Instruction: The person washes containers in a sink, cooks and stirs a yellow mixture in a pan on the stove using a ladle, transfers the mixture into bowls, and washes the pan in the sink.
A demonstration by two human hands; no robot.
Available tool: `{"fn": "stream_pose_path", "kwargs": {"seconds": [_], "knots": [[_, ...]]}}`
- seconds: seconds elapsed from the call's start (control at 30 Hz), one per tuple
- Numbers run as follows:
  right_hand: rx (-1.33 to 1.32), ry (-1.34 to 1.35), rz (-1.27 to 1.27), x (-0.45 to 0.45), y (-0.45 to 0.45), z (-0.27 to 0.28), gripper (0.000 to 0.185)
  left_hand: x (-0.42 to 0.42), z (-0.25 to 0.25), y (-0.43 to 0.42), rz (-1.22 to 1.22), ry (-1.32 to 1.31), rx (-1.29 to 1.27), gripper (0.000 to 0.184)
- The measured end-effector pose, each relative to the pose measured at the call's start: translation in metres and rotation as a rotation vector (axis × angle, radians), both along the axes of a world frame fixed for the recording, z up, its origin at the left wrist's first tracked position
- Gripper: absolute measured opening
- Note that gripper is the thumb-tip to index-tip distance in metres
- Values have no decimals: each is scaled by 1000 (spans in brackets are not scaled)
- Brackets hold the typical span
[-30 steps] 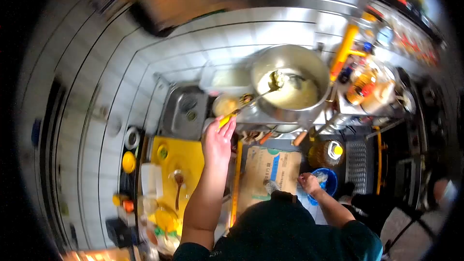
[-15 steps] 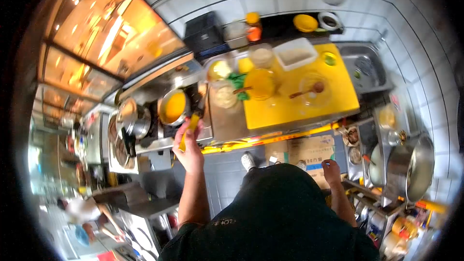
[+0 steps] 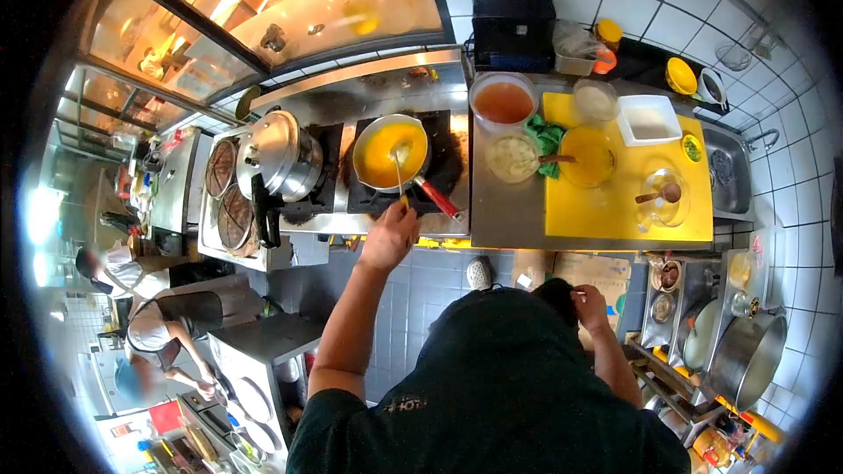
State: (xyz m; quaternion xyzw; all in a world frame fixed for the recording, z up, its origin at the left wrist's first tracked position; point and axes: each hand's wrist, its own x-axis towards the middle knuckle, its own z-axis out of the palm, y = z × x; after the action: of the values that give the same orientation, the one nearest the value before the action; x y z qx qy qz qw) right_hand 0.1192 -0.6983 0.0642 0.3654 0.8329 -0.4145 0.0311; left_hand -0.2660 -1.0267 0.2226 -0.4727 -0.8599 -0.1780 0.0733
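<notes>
My left hand (image 3: 392,235) is closed around the yellow handle of a long, thin utensil (image 3: 399,174). Its far end dips into yellow liquid in a saucepan (image 3: 361,142), and that submerged end is hard to make out. The pan sits on a stove burner, its red handle (image 3: 437,198) pointing toward the front right, apart from my hand. Near my body, my right hand (image 3: 592,307) has curled fingers against a dark thing (image 3: 557,300) whose kind I cannot tell.
Left of the pan stands a pressure cooker (image 3: 279,162) with a black handle. A yellow board (image 3: 632,221) on the right holds a bowl of yellow liquid (image 3: 587,158), a white tub (image 3: 650,119) and a glass bowl (image 3: 665,202). Beyond is a sink (image 3: 727,177). Two people work at far left.
The view has turned toward the stove. My left hand has brought the utensil's far end into the pan. My right hand is now against the dark thing.
</notes>
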Motion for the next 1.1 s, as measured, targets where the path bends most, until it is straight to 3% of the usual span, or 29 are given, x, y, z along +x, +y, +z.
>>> {"fn": "stream_pose_path", "kwargs": {"seconds": [0.07,0.17,0.3,0.33,0.47,0.57,0.67,0.77,0.9,0.93,1.03,1.1], "knots": [[35,-13,39,2,-6,-1,29,-10,-6,-2,72,5,-26,4],[7,-35,3,0,-4,6,28,0,9,-1,135,-59,-261,6],[40,-13,22,2,18,-7,30,-12,24,10,-88,-35,-42,3],[22,-7,14,-1,26,-7,30,-15,37,18,-15,-29,44,5],[80,7,30,-5,64,-12,30,0,27,29,88,-35,-261,4],[70,-19,16,-6,79,-2,30,-13,45,40,31,-43,-52,5],[103,11,29,-2,100,-8,31,-20,16,41,176,-41,-38,6],[96,-3,14,11,117,-24,31,8,60,71,145,-157,-189,3],[72,-20,46,19,122,-22,31,-17,40,65,185,-63,33,5],[78,-42,45,20,122,-22,31,-11,36,68,324,-71,-151,8],[84,-77,43,24,126,-19,32,6,55,81,148,-102,-122,5],[65,-64,55,29,128,-19,32,-7,53,77,123,-53,85,3]]}}
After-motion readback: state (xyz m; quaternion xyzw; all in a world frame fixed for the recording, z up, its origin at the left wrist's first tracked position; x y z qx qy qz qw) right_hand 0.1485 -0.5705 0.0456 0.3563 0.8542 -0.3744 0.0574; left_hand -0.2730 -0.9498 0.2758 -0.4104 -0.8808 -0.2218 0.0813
